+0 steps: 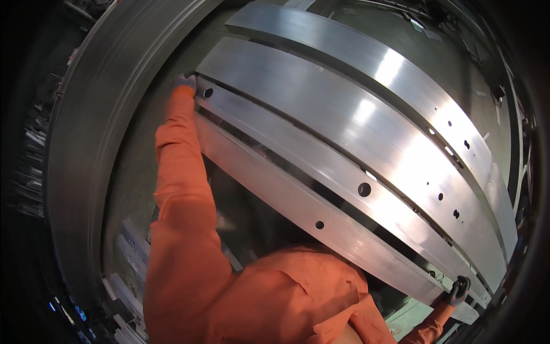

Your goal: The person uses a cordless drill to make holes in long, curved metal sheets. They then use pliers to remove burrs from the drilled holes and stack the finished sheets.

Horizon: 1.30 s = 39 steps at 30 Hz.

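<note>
Long silvery metal profiles lie side by side, bowed by the lens. My left hand [186, 81], in a grey glove, is curled around the left end of a narrow profile [286, 139] that has round holes through it. My right hand [460, 289], in a dark glove, grips the same profile near its right end, with fingers bent over its edge. Closer to my body lies another narrow profile [269, 180] with a round hole. Beyond the held piece are a wide, shiny profile [309, 97] and a farther wide profile [344, 46], both with small holes toward the right.
A large, smooth metal beam [86, 155] stretches along my left side. Several metal offcuts [132, 298] lie at the lower left. The grey-green floor [401, 40] shows beyond the profiles. Dark gaps separate the profiles.
</note>
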{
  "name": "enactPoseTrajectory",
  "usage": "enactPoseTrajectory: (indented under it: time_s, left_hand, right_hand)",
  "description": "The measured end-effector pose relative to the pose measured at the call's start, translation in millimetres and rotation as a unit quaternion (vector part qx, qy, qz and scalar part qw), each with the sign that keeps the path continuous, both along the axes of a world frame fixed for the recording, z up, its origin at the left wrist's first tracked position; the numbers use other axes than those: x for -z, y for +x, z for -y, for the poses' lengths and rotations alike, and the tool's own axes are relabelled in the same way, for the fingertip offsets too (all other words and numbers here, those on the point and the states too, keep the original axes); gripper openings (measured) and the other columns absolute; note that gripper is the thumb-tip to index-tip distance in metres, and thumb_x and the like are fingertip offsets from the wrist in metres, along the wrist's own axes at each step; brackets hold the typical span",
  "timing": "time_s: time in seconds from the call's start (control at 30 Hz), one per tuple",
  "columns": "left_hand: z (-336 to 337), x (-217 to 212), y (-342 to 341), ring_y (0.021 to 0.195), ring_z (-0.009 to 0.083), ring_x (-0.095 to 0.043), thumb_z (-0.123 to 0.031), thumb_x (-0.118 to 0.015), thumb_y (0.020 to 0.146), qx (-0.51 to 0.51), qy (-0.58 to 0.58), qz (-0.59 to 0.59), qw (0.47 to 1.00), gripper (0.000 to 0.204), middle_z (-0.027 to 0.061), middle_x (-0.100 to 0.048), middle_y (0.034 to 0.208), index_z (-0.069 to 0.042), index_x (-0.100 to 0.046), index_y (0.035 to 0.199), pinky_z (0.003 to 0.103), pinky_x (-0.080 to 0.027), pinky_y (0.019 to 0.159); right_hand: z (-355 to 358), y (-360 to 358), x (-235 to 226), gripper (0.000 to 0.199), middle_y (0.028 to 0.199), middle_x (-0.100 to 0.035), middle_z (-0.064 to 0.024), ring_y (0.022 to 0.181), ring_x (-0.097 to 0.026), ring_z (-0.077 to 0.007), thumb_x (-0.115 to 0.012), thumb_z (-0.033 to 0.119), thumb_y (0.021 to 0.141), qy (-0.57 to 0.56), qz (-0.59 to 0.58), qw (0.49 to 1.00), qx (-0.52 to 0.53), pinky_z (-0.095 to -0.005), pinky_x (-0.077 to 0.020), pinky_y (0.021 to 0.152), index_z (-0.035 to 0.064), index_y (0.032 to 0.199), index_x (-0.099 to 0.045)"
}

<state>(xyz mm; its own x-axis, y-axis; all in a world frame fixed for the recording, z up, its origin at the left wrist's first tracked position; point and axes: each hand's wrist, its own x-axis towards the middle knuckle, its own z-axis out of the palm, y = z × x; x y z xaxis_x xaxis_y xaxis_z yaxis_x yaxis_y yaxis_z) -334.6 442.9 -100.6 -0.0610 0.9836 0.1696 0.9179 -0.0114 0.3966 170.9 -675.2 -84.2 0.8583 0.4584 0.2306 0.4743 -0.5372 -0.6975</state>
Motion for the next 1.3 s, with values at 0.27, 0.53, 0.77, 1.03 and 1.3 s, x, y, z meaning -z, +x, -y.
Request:
enactPoseTrajectory:
  time_s: [0.27, 0.53, 0.77, 1.03, 1.3]
  left_hand:
    - [-74, 4, -37, 0.117, 0.0387, -0.059, -0.04, -0.062, 0.083, 0.009, 0.008, -0.035, 0.999, 0.055, 0.0244, -0.063, 0.123, -0.002, -0.064, 0.123, 0.042, -0.046, 0.098]
    - [-83, -10, 3, 0.115, 0.0382, -0.059, -0.042, -0.062, 0.083, -0.019, -0.004, -0.051, 0.999, 0.057, 0.024, -0.064, 0.122, -0.001, -0.064, 0.123, 0.042, -0.046, 0.097]
    - [-89, -13, 12, 0.114, 0.0377, -0.06, -0.043, -0.063, 0.082, -0.024, -0.011, -0.057, 0.998, 0.058, 0.0236, -0.064, 0.12, -0.001, -0.064, 0.122, 0.042, -0.046, 0.096]
    - [-92, -12, 49, 0.112, 0.0372, -0.06, -0.044, -0.063, 0.082, -0.015, -0.016, -0.071, 0.997, 0.059, 0.0232, -0.064, 0.119, 0.0, -0.064, 0.122, 0.042, -0.047, 0.095]
    - [-93, -15, 77, 0.111, 0.0366, -0.06, -0.046, -0.063, 0.082, -0.012, -0.018, -0.085, 0.996, 0.061, 0.0227, -0.065, 0.118, 0.001, -0.064, 0.121, 0.042, -0.047, 0.094]
  right_hand:
    - [-89, -9, -36, 0.013, 0.077, -0.062, -0.0095, 0.071, -0.061, -0.0206, -0.07, 0.012, 0.083, -0.119, 0.097, 0.977, 0.146, -0.033, -0.0475, 0.064, 0.0013, 0.088, -0.066]
    - [-173, -3, -71, 0.054, 0.119, -0.06, -0.0153, 0.105, -0.065, -0.0333, -0.085, 0.019, 0.071, -0.2, 0.187, 0.96, 0.055, -0.039, -0.0564, 0.093, 0.0123, 0.12, -0.065]
    - [-190, 10, -53, 0.059, 0.123, -0.06, -0.0131, 0.108, -0.062, -0.0329, -0.079, 0.006, 0.067, -0.226, 0.181, 0.957, 0.0, -0.0397, -0.0547, 0.091, 0.0159, 0.123, -0.064]
    - [-188, 10, -51, 0.055, 0.121, -0.062, -0.0137, 0.106, -0.063, -0.034, -0.075, 0.005, 0.07, -0.209, 0.22, 0.953, -0.014, -0.0385, -0.0567, 0.087, 0.0139, 0.123, -0.063]
    - [-187, 10, -46, 0.054, 0.126, -0.061, -0.0114, 0.105, -0.064, -0.0341, -0.075, 0.009, 0.071, -0.231, 0.224, 0.946, 0.026, -0.0395, -0.0547, 0.088, 0.0166, 0.123, -0.063]
